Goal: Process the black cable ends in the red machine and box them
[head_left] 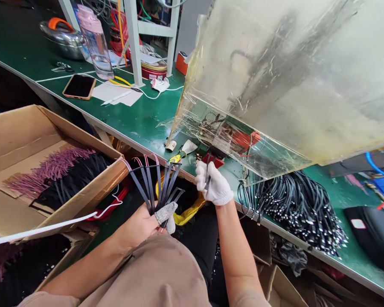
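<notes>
Left fingers (pixel 166 212) clasp cables (pixel 159 183), right fingers (pixel 201 175) one cable (pixel 208 170); the tin label (pixel 152 77) seems unreadable.

Two hands (pixel 214 183), one phone (pixel 79 86), one bottle (pixel 97 49), one scraper (pixel 189 147) and too many cables (pixel 294 207) to count show.

left hand (pixel 147 224) — curled in a grip | left forearm (pixel 102 251) angled inward | right hand (pixel 213 182) — pinching | right forearm (pixel 238 243) stretched forward
</notes>
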`<state>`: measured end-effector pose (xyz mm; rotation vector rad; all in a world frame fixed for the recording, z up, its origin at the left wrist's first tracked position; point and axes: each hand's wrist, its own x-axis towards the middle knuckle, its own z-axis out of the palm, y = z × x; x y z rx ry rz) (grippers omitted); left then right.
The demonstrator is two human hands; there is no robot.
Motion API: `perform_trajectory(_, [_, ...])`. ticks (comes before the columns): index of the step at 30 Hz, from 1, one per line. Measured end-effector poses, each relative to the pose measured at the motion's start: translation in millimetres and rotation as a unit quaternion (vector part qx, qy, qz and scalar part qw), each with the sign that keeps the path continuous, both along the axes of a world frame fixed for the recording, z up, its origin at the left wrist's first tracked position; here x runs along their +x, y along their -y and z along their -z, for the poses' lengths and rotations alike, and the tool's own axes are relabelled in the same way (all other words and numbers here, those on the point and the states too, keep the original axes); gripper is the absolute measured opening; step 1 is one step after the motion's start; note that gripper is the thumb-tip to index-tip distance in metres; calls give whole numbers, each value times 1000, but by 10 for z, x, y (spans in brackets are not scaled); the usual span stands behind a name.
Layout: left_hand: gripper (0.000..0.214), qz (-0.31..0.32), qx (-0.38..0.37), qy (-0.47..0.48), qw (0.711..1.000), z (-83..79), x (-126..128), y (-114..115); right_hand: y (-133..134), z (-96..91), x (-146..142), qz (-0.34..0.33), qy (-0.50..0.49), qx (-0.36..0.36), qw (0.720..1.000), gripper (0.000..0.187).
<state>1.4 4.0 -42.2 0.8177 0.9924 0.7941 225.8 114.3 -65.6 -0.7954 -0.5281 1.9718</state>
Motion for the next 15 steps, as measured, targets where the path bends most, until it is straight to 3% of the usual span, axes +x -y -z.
perform_trajectory(3, [62, 5, -12, 4, 1000, 147, -28, 28, 370, 444, 44, -203, 21, -36, 978, 61])
perform_trajectory(5, [60, 30, -11, -12, 999, 278, -38, 57, 593, 724, -25, -271, 15, -72, 960, 76])
perform_trajectory(7, [60, 63, -17, -39, 997, 436, -41, 95, 717, 917, -153, -218, -4, -93, 971, 78])
perform_trajectory(10, [62, 117, -37, -90, 988, 687, -44, 163, 694, 1069, -340, -35, -14, -122, 992, 57])
perform_trajectory(12, [62, 146, -42, -118, 981, 832, -45, 201, 606, 1143, -413, 58, 5, -146, 988, 40])
perform_trajectory(15, [60, 174, -30, -151, 973, 976, -36, 233, 486, 1280, -453, 162, 113, -148, 969, 25])
